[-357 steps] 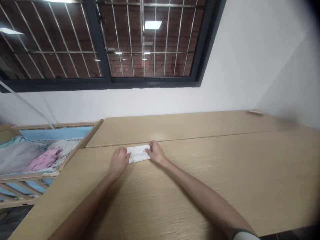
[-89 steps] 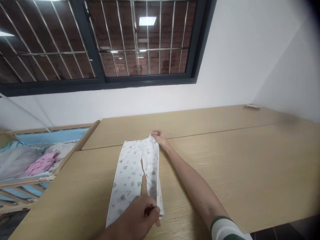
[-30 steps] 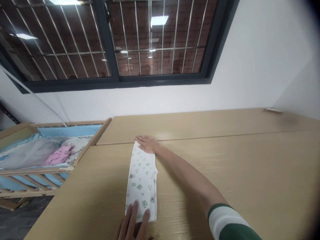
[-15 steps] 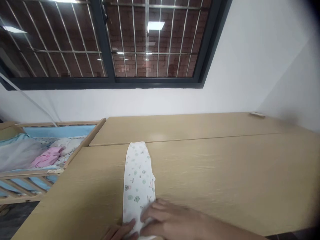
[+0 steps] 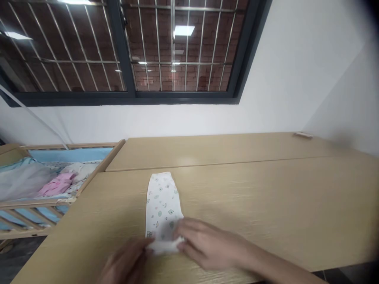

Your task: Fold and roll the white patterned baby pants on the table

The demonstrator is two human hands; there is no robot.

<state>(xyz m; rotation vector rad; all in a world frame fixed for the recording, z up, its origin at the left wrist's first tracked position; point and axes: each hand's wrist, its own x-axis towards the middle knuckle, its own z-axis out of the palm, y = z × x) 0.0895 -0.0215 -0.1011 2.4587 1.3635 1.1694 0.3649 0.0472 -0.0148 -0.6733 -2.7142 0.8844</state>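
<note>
The garment [image 5: 162, 205], white with a small green and grey print, lies on the bench [image 5: 251, 209] in front of the person, its long side running away from them. Its far end is flat and stops just short of the seam across the bench. Its near end is turned up into a narrow white fold [image 5: 164, 247], blurred, between the two hands.

The left hand [image 5: 124, 262] is at the left end of the fold, its fingers closed on the edge; blur hides how each finger sits. The right hand [image 5: 207, 244] comes in from the right and pinches the other end, thumb below and fingers [image 5: 183, 228] above, over the print.

To the left, touching or just beside the bench, stands a wooden crib [image 5: 35, 204] with a blue lining [image 5: 74, 154]. In it are a pink cloth [image 5: 57, 184] and sheer white netting [image 5: 22, 181]. A white pole [image 5: 35, 116] slants down to its back rail. Near the bench's far right corner lies a small flat pale object [image 5: 302, 135], too small to make out. Behind is a white wall [image 5: 296, 71] with a barred, dark-framed window [image 5: 128, 94].
</note>
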